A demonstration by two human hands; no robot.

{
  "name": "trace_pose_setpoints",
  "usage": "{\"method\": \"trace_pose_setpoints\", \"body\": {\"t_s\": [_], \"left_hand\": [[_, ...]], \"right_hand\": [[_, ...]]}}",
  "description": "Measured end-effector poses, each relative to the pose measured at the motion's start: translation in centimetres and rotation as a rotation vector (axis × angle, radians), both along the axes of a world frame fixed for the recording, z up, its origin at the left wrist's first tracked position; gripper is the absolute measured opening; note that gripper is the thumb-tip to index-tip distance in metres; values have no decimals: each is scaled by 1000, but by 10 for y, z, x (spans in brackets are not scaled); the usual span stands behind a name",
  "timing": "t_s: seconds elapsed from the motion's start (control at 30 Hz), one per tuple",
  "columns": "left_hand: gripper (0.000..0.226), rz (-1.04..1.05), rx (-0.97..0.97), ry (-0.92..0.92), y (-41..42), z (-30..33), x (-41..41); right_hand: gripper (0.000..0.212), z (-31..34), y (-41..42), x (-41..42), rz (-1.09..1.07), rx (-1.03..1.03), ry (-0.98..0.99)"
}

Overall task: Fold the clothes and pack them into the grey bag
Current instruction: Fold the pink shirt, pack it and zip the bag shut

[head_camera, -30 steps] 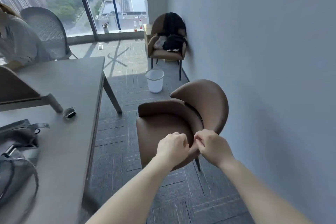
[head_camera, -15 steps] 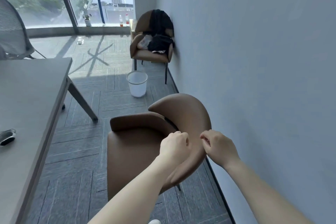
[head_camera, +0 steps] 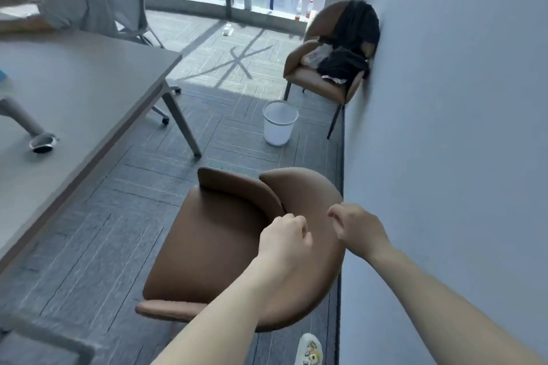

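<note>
Head view: both hands are raised in front of the body over the back of the near chair (head_camera: pixel 225 249), and neither holds anything. The left hand (head_camera: pixel 284 241) is curled into a loose fist with nothing in it. The right hand (head_camera: pixel 357 230) is curled too, its fingertips drawn in toward the thumb, and it is empty as far as the picture shows. The two hands are near each other but apart.

Nothing of the task looks done. The clothes (head_camera: pixel 350 47) are unfolded in a dark heap on the far chair (head_camera: pixel 318 80) against the right wall, well apart from the hands. One dark piece hangs over the chair's back, with its long axis running down from the top of the back to the seat. Another is bunched on the seat with no clear direction, beside a pale item whose nature I cannot tell. The grey bag is not in view. The table (head_camera: pixel 89 89) at left carries only a small dark object near its edge.

So everything remains, by my judgement: reaching the far chair, taking up the clothes, folding each and packing them. A white bin (head_camera: pixel 278 124) stands on the floor between the two chairs.
</note>
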State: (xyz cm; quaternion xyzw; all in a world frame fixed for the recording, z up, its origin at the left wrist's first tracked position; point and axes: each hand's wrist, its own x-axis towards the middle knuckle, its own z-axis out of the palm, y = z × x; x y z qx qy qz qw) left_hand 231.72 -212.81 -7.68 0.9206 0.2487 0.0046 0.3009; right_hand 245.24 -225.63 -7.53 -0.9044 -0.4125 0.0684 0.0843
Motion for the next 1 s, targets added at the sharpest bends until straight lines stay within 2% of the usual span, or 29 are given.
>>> {"method": "trace_pose_setpoints", "body": {"t_s": [0.2,0.4,0.6,0.7,0.83,1.0], "left_hand": [[21,214,-20,50,-40,3,9],[27,217,-9,59,-67,-7,26],[50,173,-71,185,-89,-31,53],[58,179,-114,282,-88,-42,63],[60,222,-152,326,-72,-56,81],[70,376,-248,434,-71,-56,113]], "right_hand": [[18,-8,1,66,264,-55,-22],[40,-15,-11,107,527,-47,-50],[67,-37,-14,142,866,-335,-92],[68,-53,0,160,1018,-422,-114],[63,-73,38,186,1321,-373,-110],[67,-84,72,193,1483,-382,11]]}}
